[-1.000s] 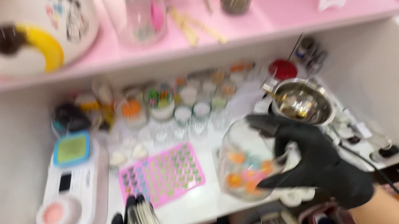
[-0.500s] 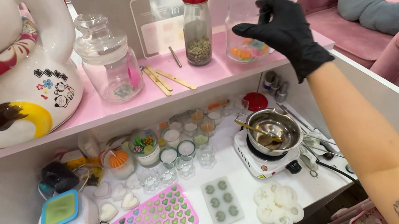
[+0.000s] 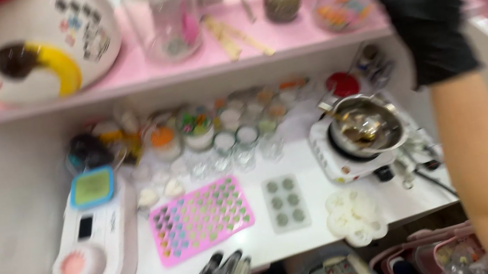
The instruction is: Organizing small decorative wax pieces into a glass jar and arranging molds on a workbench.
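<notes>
The right hand's (image 3: pixel 430 6) gloved fingers had let go, spread empty, leaving the jar (image 3: pixel 341 5) on the shelf (image 3: pixel 135 76).

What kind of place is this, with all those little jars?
Probably a small craft or candle-making bench: a metal melting pot on a white hotplate, a pink silicone mould, and rows of small jars.

On the table (image 3: pixel 0 217), the heart mould (image 3: pixel 201 218) lies between the scale (image 3: pixel 95 241) on its left and the small mould (image 3: pixel 284 201) on its right. Right of that, a pot (image 3: pixel 366 126) sits on the hotplate (image 3: pixel 344 163). Jars (image 3: pixel 216 128) stand far behind; the shelf (image 3: pixel 135 76) rises beyond, and the right hand (image 3: pixel 427 7) hangs at its right end.
</notes>
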